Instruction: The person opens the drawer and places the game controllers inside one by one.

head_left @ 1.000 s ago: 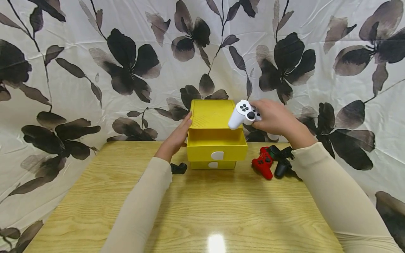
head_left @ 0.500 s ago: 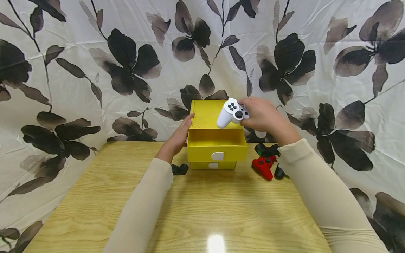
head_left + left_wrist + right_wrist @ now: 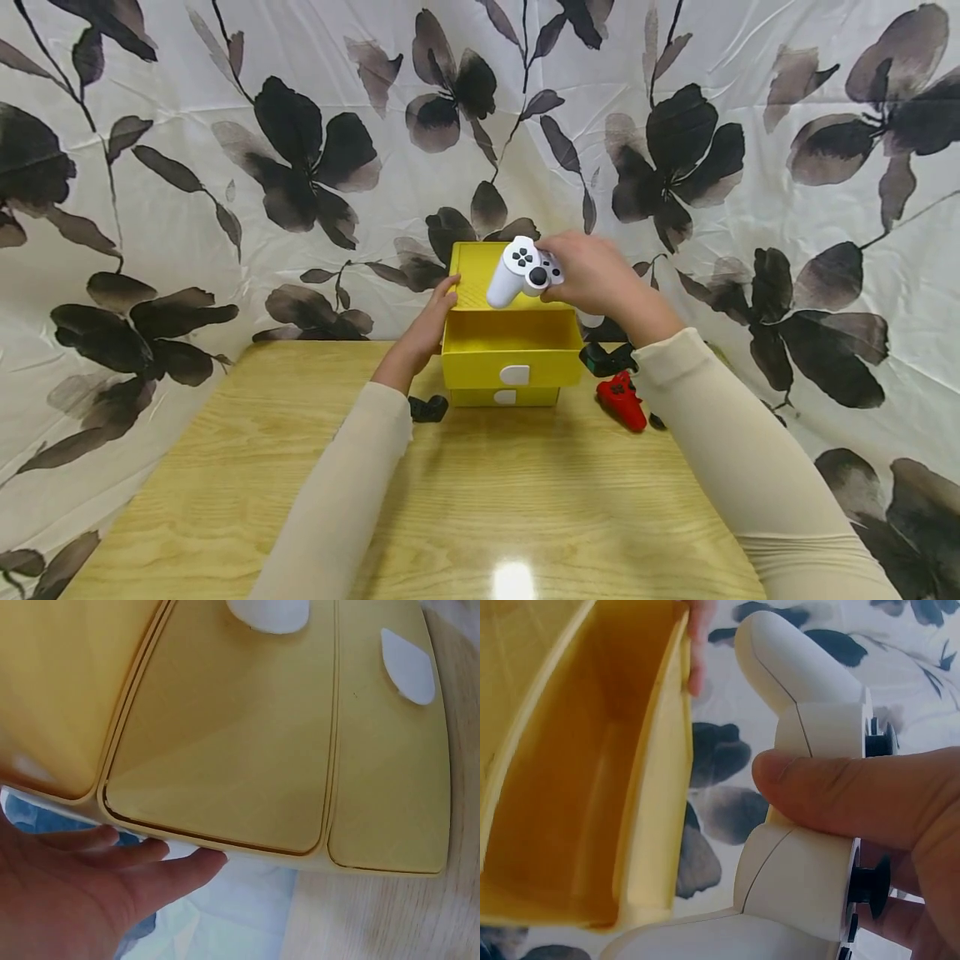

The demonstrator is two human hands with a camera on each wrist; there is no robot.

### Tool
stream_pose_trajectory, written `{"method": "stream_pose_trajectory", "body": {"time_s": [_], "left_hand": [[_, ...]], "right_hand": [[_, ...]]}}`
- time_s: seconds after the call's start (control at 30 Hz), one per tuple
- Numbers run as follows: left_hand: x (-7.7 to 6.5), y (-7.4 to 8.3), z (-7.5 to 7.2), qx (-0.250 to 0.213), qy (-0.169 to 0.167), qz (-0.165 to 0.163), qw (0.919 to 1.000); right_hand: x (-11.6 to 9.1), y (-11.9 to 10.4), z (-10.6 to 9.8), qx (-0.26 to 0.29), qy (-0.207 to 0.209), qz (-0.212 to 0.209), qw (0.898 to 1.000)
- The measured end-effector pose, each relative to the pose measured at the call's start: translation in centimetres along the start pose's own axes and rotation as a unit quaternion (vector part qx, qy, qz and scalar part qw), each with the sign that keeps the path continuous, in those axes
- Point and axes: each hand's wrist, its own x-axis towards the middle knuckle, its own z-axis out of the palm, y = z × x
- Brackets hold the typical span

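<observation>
Left hand: fingers extended, laid against the left side wall of the drawer unit; nothing grasped, apparently a bracing touch.

Black game controller: on the wood-grain table, near the unit's left front corner, partly hidden by the left sleeve.

Yellow two-drawer unit: upright on the table. Upper drawer pulled out, open at the top, with a white tab handle; lower drawer pushed in, with a matching tab.

White game controller: held in the air above the unit, button face towards the head camera; the right wrist view shows a gap between it and the open drawer.

Right hand: grasping the white controller by its middle, thumb across the back between the two grips.

Black controller with a green patch: right of the drawer; contact cannot be told. Red game controller: on the table, nearer the viewer, beside the right sleeve.

Step in hand, as judged: bringing the white controller over the open drawer. Next move seems to call for tilting and lowering it inside clear of the rim, then letting go, the left hand bracing.
</observation>
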Motion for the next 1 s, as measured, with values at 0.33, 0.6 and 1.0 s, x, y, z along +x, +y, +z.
{"method": "stream_pose_trajectory", "body": {"time_s": [0.33,0.6,1.0], "left_hand": [[-0.3,0.2,0.0,-0.003,-0.005,0.001,1.0000],[-0.1,0.0,-0.1,0.007,-0.010,0.003,0.9999],[-0.2,-0.2,-0.3,0.009,-0.013,0.006,0.9999]], "right_hand": [[0.6,-1.3,1.0,-0.002,-0.002,-0.025,1.000],[1.0,-2.1,1.9,-0.009,-0.001,-0.030,1.000],[1.1,-3.3,3.0,-0.009,-0.024,-0.028,0.999]]}}
